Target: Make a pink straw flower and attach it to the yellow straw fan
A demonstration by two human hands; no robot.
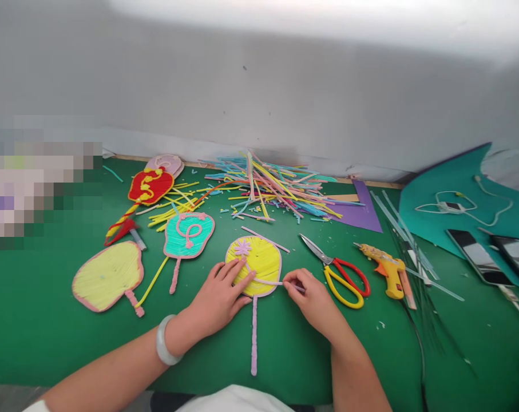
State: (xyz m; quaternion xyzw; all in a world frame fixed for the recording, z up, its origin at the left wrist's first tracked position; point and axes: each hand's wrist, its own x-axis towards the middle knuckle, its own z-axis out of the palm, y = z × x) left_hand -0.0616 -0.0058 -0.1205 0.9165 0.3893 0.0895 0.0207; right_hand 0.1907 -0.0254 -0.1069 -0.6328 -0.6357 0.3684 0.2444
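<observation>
A round yellow fan with a lilac rim and a wrapped lilac handle lies flat in front of me. A lilac flower sits on its upper left. My left hand rests on the fan's left side, fingers spread, pressing near the flower. From under those fingers a lilac pipe cleaner curves across the lower part of the fan. At the fan's right edge my right hand pinches this pipe cleaner's other end. Another lilac pipe cleaner lies across the fan's upper right edge.
Scissors and a yellow glue gun lie to the right, near phones. Behind is a pile of coloured pipe cleaners. A teal fan, a pale yellow fan and a red fan lie leftward.
</observation>
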